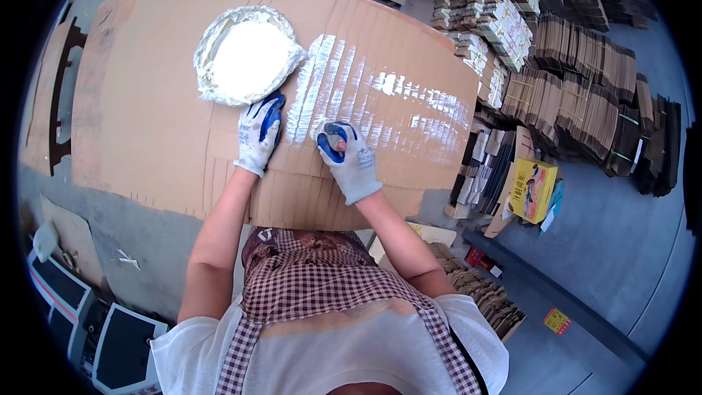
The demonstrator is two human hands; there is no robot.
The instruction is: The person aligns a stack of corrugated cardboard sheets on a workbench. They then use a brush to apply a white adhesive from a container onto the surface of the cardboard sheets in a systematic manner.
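A large sheet of cardboard [146, 95] lies in front of me, with white wet-looking streaks [365, 91] across its right half. On its far middle part stands a round basin [205, 58] lined with whitish crumpled wrapping, full of white paste [252, 58]. My left hand [260, 130], in a white and blue glove, rests on the cardboard just below the basin, fingers stretched out and holding nothing. My right hand [345, 155], gloved alike, is closed at the near edge of the streaks. A pinkish spot shows between its fingers, but what it grips is mostly hidden.
Stacks of folded cardboard [585, 99] fill the floor at the right. A yellow box [534, 190] stands nearer, beside upright sheets. At the lower left are dark-panelled machine parts [124, 351]. A dark notched frame [61, 95] runs along the left edge of the cardboard.
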